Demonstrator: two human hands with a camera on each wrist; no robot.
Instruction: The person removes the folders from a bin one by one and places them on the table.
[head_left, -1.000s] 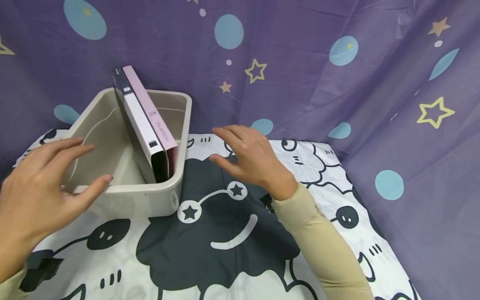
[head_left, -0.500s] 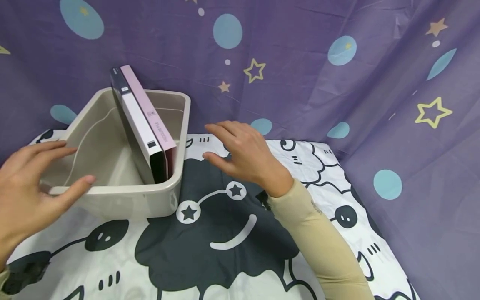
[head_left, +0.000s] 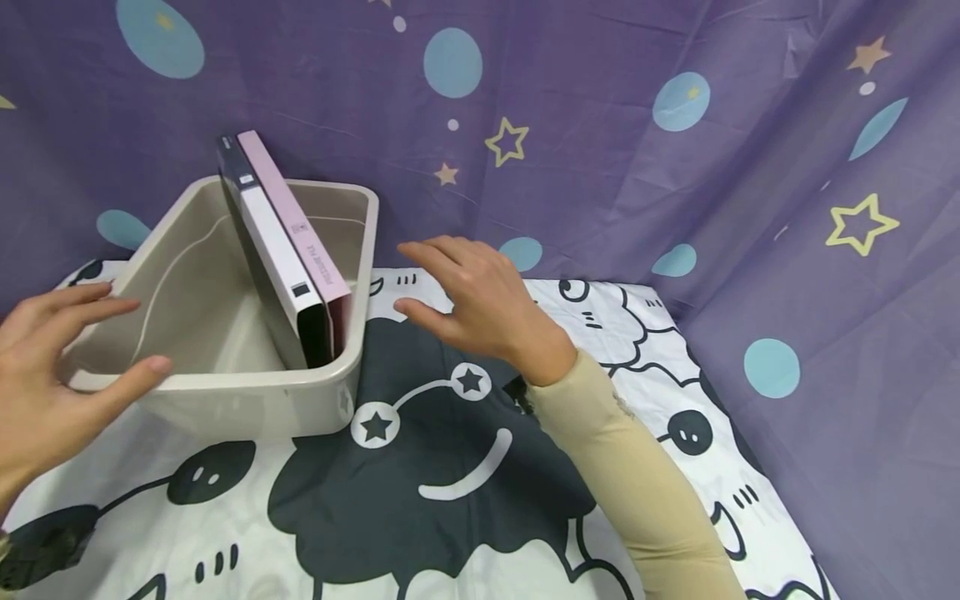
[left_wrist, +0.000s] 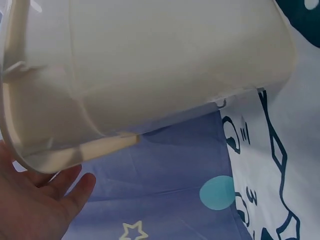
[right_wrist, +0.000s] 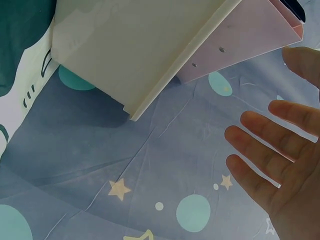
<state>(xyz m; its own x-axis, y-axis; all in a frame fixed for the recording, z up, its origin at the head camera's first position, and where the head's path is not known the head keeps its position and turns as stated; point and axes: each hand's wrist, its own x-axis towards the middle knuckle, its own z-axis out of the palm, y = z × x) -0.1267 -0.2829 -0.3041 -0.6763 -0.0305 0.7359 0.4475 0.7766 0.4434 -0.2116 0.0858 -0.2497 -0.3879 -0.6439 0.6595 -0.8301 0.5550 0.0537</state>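
A beige plastic bin (head_left: 247, 400) stands at the left of the head view. Two file binders lean inside it against its right side: a black one with a white spine label (head_left: 273, 237) and a pink one (head_left: 296, 221). By the bin's left front corner, my left hand (head_left: 56, 379) is spread with fingers fairly straight; whether it touches the rim I cannot tell. In the left wrist view its fingers (left_wrist: 75, 192) are next to the rim. To the right of the bin, my right hand (head_left: 480, 300) hovers with fingers extended and nothing in it, apart from the bin.
A white cloth with black cartoon sheep (head_left: 427, 517) covers the surface under the bin. Behind and to the right hangs a purple curtain (head_left: 585, 150) with stars and blue ovals, close to the bin's far side.
My left hand has shifted left along the bin's front toward its left corner. The right hand has drifted slightly left and up. Bin and binders keep their place.
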